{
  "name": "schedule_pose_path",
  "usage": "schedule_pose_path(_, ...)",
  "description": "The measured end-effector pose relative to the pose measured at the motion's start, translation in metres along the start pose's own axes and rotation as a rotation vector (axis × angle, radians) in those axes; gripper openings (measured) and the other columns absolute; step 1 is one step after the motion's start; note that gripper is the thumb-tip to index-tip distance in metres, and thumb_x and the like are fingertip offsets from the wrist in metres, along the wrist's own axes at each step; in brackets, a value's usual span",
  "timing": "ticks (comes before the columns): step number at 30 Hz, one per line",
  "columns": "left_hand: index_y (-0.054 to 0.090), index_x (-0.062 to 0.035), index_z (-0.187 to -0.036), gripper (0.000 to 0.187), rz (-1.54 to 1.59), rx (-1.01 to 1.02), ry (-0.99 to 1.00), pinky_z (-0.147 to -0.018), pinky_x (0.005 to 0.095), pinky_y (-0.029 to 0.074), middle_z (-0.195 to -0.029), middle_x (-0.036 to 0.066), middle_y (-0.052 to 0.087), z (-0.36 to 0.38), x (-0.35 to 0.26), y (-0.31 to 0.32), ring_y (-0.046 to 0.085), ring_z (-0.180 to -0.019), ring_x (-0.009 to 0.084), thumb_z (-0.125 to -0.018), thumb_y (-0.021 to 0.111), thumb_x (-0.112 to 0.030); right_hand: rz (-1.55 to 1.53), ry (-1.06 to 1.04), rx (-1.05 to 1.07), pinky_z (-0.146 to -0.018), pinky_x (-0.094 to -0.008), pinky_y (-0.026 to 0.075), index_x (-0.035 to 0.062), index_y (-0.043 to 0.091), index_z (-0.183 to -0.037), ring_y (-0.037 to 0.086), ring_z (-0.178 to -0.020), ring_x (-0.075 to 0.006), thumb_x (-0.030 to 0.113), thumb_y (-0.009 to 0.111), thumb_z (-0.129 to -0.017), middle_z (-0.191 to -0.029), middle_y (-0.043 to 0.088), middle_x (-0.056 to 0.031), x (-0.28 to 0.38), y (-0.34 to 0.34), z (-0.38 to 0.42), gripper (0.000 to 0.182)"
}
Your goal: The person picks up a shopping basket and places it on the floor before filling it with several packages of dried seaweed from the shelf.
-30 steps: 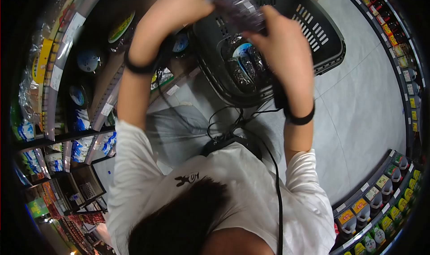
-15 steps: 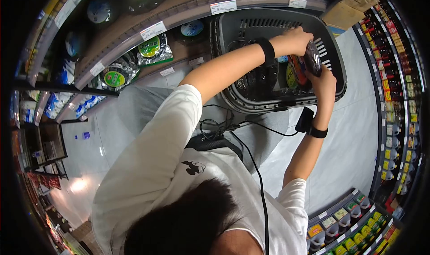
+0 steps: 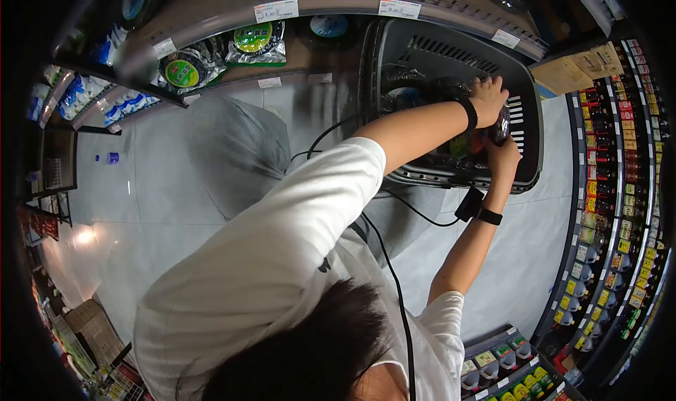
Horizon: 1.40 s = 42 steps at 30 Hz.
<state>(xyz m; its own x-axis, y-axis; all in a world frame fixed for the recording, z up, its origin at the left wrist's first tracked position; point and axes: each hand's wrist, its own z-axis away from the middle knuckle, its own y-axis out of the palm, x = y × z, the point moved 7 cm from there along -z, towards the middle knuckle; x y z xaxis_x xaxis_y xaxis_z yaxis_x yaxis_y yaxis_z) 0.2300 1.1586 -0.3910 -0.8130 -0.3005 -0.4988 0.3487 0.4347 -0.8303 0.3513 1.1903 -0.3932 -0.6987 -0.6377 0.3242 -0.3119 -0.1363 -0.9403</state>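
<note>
A dark, shiny plastic-wrapped package [image 3: 501, 125] stands on edge inside the right end of a black shopping basket [image 3: 531, 163]. My left hand [image 3: 488, 103] reaches across the basket and grips the package's upper end, fingers bent over it. Lower down, my right hand [image 3: 504, 156] holds the other end between thumb and fingers. Beside it in the basket lie other dark glossy packs [image 3: 407, 83] and a pack with a green and red label [image 3: 461, 145]. My left forearm hides much of the basket's contents.
A shelf [image 3: 211, 21] with price tags runs along the top, close above the basket's rim. Round green-labelled packs [image 3: 184, 72] sit under it. Cardboard boxes [image 3: 579, 66] stand right of the basket. Bottle shelves [image 3: 590, 211] line the right side. A black cable [image 3: 394, 274] hangs before my body.
The view has shifted, and my left arm now covers more of the basket. The package sits lower against the basket's right end, with my left hand's fingers spread further over it.
</note>
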Motion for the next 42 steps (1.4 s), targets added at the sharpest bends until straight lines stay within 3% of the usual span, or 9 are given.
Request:
schedule_pose_path(8, 0.025, -0.0187, -0.134, 0.077, 0.063, 0.310, 0.018, -0.096, 0.0556, 0.029, -0.139, 0.028, 0.014, 0.006, 0.018, 0.051, 0.036, -0.116, 0.0490, -0.068, 0.064, -0.017, -0.032, 0.103, 0.220, -0.060, -0.0378, 0.051, -0.0081, 0.060, -0.084, 0.064, -0.070, -0.0316, 0.044, 0.067, -0.062, -0.074, 0.062, -0.0227, -0.007, 0.025, -0.013, 0.057)
schedule_pose_path(12, 0.025, -0.0234, -0.134, 0.075, 0.114, 0.348, -0.070, -0.097, 0.0573, 0.026, -0.141, 0.025, 0.009, 0.007, 0.026, 0.059, 0.027, -0.123, 0.0465, -0.069, 0.063, -0.017, 0.123, 0.026, 0.186, -0.056, -0.0382, 0.052, -0.0099, 0.060, -0.078, 0.064, -0.068, -0.0321, 0.040, 0.068, -0.063, -0.073, 0.063, -0.0220, -0.016, 0.045, -0.027, 0.052)
schedule_pose_path(15, 0.026, -0.0236, -0.135, 0.075, 0.078, 0.325, -0.055, -0.097, 0.0568, 0.024, -0.142, 0.024, 0.008, 0.008, 0.027, 0.064, 0.025, -0.126, 0.0429, -0.069, 0.062, -0.016, 0.045, 0.203, 0.341, -0.052, -0.0385, 0.053, -0.0104, 0.059, -0.074, 0.064, -0.064, -0.0308, 0.030, 0.068, -0.063, -0.070, 0.063, -0.0192, -0.032, 0.062, -0.032, 0.042)
schedule_pose_path(21, 0.034, -0.0236, -0.132, 0.068, 0.050, 0.301, -0.163, -0.096, 0.0554, 0.027, -0.137, 0.016, 0.024, 0.013, 0.038, 0.061, 0.028, -0.125, 0.0376, -0.070, 0.062, -0.016, -0.072, 0.327, 0.597, -0.049, -0.0395, 0.056, -0.0128, 0.056, -0.091, 0.064, -0.072, -0.0346, 0.024, 0.069, -0.065, -0.087, 0.061, -0.0253, -0.042, 0.085, -0.040, 0.047)
schedule_pose_path(22, 0.034, -0.0228, -0.132, 0.067, 0.053, 0.290, -0.161, -0.095, 0.0551, 0.028, -0.135, 0.016, 0.026, 0.012, 0.041, 0.065, 0.029, -0.124, 0.0376, -0.070, 0.062, -0.016, -0.073, 0.299, 0.591, -0.049, -0.0356, 0.055, -0.0084, 0.058, -0.077, 0.062, -0.059, -0.0263, 0.015, 0.063, -0.067, -0.069, 0.060, -0.0169, -0.026, 0.075, -0.033, 0.026)
schedule_pose_path(25, 0.036, -0.0202, -0.131, 0.064, 0.078, 0.258, -0.143, -0.094, 0.0537, 0.031, -0.131, 0.015, 0.032, 0.007, 0.047, 0.071, 0.033, -0.122, 0.0373, -0.071, 0.061, -0.018, -0.092, 0.288, 0.700, -0.049, -0.0353, 0.055, -0.0062, 0.057, -0.081, 0.062, -0.060, -0.0263, 0.016, 0.062, -0.069, -0.073, 0.059, -0.0150, -0.004, 0.064, -0.030, 0.026)
schedule_pose_path(29, 0.038, -0.0159, -0.128, 0.061, 0.169, 0.252, -0.108, -0.095, 0.0496, 0.033, -0.127, 0.014, 0.038, 0.006, 0.055, 0.068, 0.038, -0.119, 0.0364, -0.071, 0.062, -0.020, 0.307, 0.269, 0.845, -0.043, -0.0293, 0.049, -0.0028, 0.059, -0.081, 0.063, -0.057, -0.0245, 0.017, 0.064, -0.069, -0.074, 0.062, -0.0139, -0.001, 0.063, -0.059, 0.023)
schedule_pose_path(37, 0.036, -0.0119, -0.128, 0.064, 0.138, 0.302, -0.180, -0.094, 0.0439, 0.036, -0.125, 0.015, 0.044, 0.004, 0.074, 0.065, 0.043, -0.116, 0.0336, -0.070, 0.064, -0.020, -0.049, 0.371, 0.701, -0.049, -0.0379, 0.055, -0.0093, 0.057, -0.083, 0.062, -0.057, -0.0325, 0.013, 0.063, -0.069, -0.076, 0.060, -0.0217, -0.019, 0.084, -0.080, 0.027)
schedule_pose_path(42, 0.032, -0.0145, -0.132, 0.066, 0.142, 0.458, -0.222, -0.093, 0.0435, 0.038, -0.122, 0.017, 0.049, 0.008, 0.079, 0.079, 0.046, -0.114, 0.0320, -0.072, 0.060, -0.018, 0.390, 0.220, 0.654, -0.068, -0.0406, 0.052, -0.0044, 0.061, -0.094, 0.062, -0.083, -0.0339, 0.014, 0.067, -0.065, -0.093, 0.062, -0.0209, -0.031, 0.099, -0.098, 0.035)
